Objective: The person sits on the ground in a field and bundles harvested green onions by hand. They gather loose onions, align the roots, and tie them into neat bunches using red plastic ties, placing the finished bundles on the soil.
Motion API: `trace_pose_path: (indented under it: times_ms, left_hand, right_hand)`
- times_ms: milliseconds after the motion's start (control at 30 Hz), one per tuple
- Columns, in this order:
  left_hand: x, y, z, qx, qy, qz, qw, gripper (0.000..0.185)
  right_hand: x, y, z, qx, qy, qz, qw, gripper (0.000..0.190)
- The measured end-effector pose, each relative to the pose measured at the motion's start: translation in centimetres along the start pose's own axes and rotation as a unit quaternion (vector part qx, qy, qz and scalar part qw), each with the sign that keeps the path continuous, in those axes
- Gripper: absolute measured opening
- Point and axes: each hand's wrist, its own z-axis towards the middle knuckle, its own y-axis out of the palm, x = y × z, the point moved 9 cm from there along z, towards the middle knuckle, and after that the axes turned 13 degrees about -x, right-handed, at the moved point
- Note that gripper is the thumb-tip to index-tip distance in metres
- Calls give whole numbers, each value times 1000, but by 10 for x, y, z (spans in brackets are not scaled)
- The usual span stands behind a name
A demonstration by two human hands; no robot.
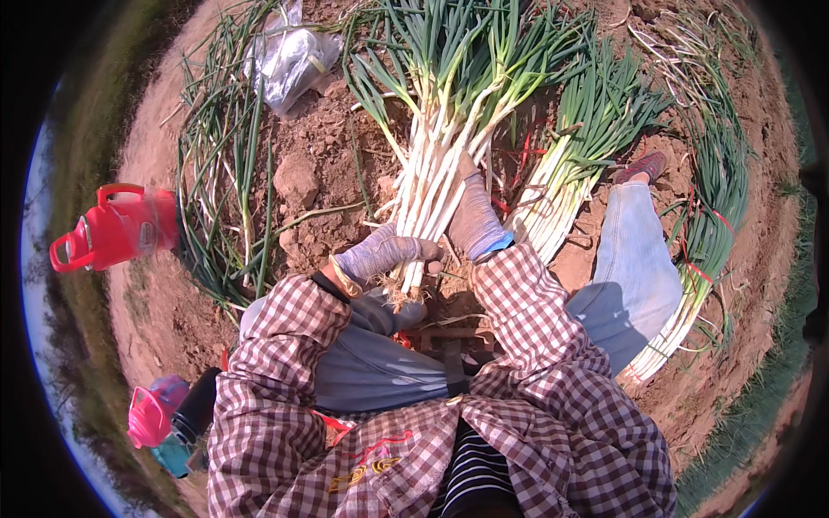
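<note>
My left hand [385,255], in a grey-purple knit glove, wraps around the lower white stalks of a bunch of green onions [424,171]. Roots with soil hang just below that hand. My right hand [476,210], gloved alike with a blue cuff, lies against the bunch's right side; its fingers are partly hidden behind the stalks. The bunch stands tilted, its green leaves spread toward the top of the view. Just right of it, a second bunch of green onions [560,175] rests on the soil.
Bundled green onions [696,278] with red ties lie at far right, past my denim-clad leg [631,252]. Loose green onions [227,162] lie left, near a clear plastic bag [291,61]. A red jug [123,226] and a black bottle [196,405] are farther left. Soil clods [296,178] lie between.
</note>
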Motion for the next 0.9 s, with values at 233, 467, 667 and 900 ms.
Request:
trace_pose_path:
  times_ms: [233,467,667,900]
  left_hand:
    - [34,114,5,-247,50,-49,966,39]
    - [103,90,2,-31,120,94,988,66]
    - [119,20,9,136,221,-67,964,35]
    - [20,-78,-10,268,66,-138,951,34]
  right_hand:
    - [-95,68,7,-159,33,110,981,61]
    - [-172,203,45,-314,140,-179,922,39]
    - [-180,176,142,-112,30,-549,828,50]
    - [-238,-77,112,175,288,-668,663,32]
